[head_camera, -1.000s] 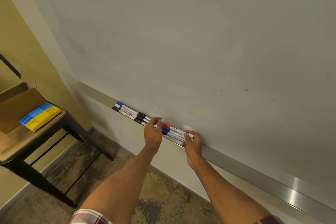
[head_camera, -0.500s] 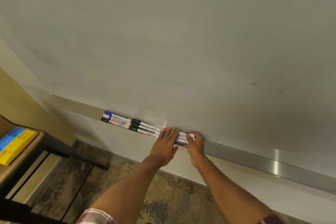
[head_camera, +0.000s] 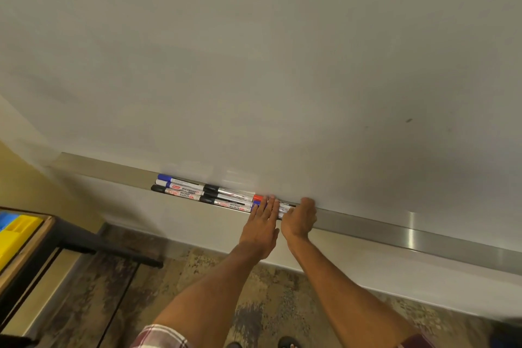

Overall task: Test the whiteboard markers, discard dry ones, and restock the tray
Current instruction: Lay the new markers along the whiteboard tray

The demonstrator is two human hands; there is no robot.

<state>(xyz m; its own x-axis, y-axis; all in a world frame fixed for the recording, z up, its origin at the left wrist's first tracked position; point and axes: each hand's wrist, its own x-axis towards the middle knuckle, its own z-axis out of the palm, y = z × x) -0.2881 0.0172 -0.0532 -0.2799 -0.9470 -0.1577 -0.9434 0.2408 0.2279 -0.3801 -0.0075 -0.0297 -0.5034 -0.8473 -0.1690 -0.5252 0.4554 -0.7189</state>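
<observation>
Your left hand point(head_camera: 261, 224) lies flat, fingers straight and close together, on the markers point(head_camera: 197, 192) in the metal tray point(head_camera: 395, 230) under the whiteboard point(head_camera: 254, 65). Your right hand point(head_camera: 299, 217), just beside it at 3 o'clock, curls its fingers over the tray; you cannot tell whether it holds a marker. The markers run off toward 10 o'clock from your hands.

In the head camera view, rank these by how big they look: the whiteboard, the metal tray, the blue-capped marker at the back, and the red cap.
1. whiteboard, fills most of the view
2. metal tray, a long strip
3. blue-capped marker
4. red cap, smallest
</observation>
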